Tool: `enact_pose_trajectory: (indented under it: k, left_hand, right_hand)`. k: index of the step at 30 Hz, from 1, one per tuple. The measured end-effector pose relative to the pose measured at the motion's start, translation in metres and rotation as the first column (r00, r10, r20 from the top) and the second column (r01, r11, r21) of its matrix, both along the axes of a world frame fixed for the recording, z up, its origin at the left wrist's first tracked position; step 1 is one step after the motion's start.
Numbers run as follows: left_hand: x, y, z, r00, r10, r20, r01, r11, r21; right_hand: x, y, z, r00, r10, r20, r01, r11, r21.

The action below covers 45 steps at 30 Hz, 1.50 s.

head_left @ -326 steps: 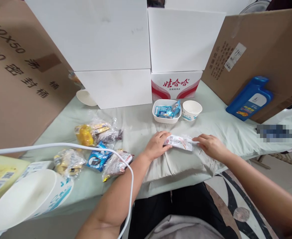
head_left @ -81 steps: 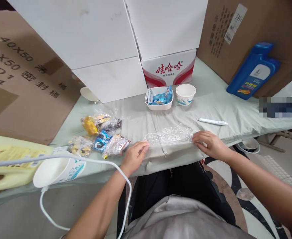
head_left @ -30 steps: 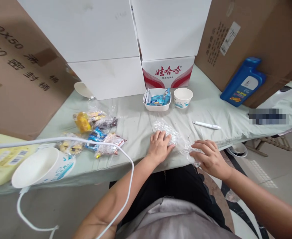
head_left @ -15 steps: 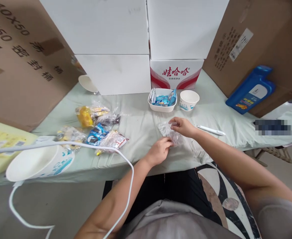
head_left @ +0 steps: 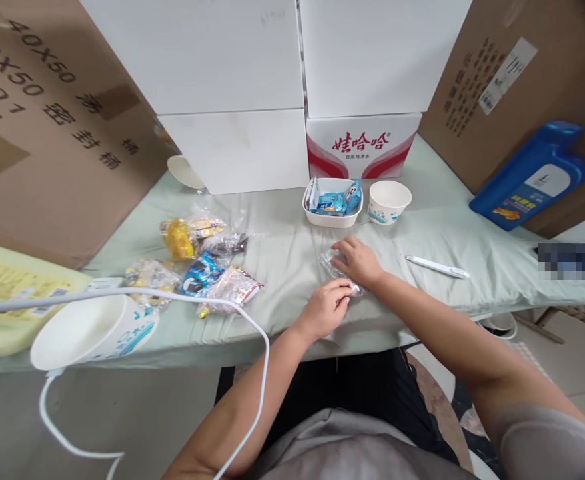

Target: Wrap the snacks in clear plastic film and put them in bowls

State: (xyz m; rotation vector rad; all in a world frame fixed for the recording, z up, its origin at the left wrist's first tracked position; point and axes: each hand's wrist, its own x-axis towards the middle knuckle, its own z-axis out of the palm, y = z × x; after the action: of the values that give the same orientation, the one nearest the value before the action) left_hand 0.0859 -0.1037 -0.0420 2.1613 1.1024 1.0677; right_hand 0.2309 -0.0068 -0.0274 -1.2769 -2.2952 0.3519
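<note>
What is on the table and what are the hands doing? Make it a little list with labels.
left hand: pinching the near end of the wrap
right hand: pressing on the wrap
wrap: clear, crumpled, on the table
tray: holds blue packets
cup: right of tray
pen: right of hands
snacks: left of hands

glossy crinkled clear plastic wrap

left hand curled, right hand flat — close together
</note>
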Motion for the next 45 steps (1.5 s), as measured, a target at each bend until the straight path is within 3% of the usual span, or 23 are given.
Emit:
enact_pose_trajectory:
  k: [3,7,10,11,13,16,18,20,23,26,29,32,35,41,45]
  left_hand:
    - [0.001,-0.001,0.002,1.000,-0.006,-0.008,0.006,1.000,0.012]
    - [0.002,-0.005,0.002,0.999,-0.008,-0.045,0.010,0.999,0.037]
    - [-0.002,-0.010,0.003,1.000,0.015,0.004,-0.016,0.999,0.051]
    - [-0.005,-0.010,0.005,0.997,0.060,0.040,-0.063,0.996,0.055]
    - [-0.012,-0.004,0.010,0.967,0.213,0.138,-0.219,0.975,0.030]
    - [-0.020,0.022,0.020,0.864,0.433,0.256,-0.377,0.895,-0.239]
    - [-0.018,0.046,0.027,0.841,0.475,0.259,-0.308,0.814,-0.493]
    - [-0.010,0.068,0.031,0.872,0.431,0.233,-0.197,0.744,-0.638]
    - [0.002,0.088,0.031,0.920,0.267,0.288,0.037,0.671,-0.740]
    - [0.003,0.092,0.027,0.881,0.207,0.426,0.238,0.585,-0.775]
    - [-0.006,0.093,0.027,0.820,0.292,0.492,0.227,0.624,-0.748]
    - [-0.016,0.096,0.032,0.792,0.336,0.510,0.176,0.674,-0.718]
    - [-0.018,0.098,0.035,0.798,0.337,0.499,0.163,0.677,-0.718]
    - [-0.012,0.100,0.027,0.756,0.416,0.505,0.020,0.757,-0.653]
    - [-0.013,0.097,0.028,0.776,0.357,0.520,-0.011,0.832,-0.554]
  right_hand:
    - [-0.002,0.004,0.006,0.981,0.097,0.169,-0.108,0.992,0.061]
    - [-0.001,0.014,0.008,0.971,0.193,0.143,-0.192,0.981,-0.026]
    - [0.003,0.017,0.002,0.986,0.117,-0.116,-0.120,0.993,-0.012]
    - [0.006,0.017,0.000,0.967,0.045,-0.251,-0.051,0.999,-0.018]
    - [0.010,0.019,-0.004,0.855,-0.111,-0.507,0.071,0.993,-0.098]
    - [0.014,0.021,-0.003,0.721,-0.214,-0.659,0.079,0.970,-0.229]
    - [0.014,0.021,-0.001,0.702,-0.199,-0.684,0.038,0.969,-0.243]
    - [0.013,0.021,0.001,0.696,-0.175,-0.697,0.030,0.976,-0.215]
    - [0.014,0.022,0.002,0.655,-0.204,-0.728,0.100,0.978,-0.185]
    - [0.020,0.025,0.005,0.546,-0.295,-0.784,0.113,0.953,-0.280]
    - [0.025,0.024,0.010,0.497,-0.364,-0.788,-0.060,0.891,-0.450]
    - [0.026,0.020,0.014,0.617,-0.314,-0.721,-0.248,0.792,-0.558]
    - [0.024,0.017,0.015,0.696,-0.264,-0.667,-0.290,0.747,-0.598]
    - [0.022,0.015,0.016,0.619,-0.290,-0.730,-0.359,0.722,-0.591]
    - [0.024,0.015,0.015,0.575,-0.332,-0.748,-0.410,0.674,-0.614]
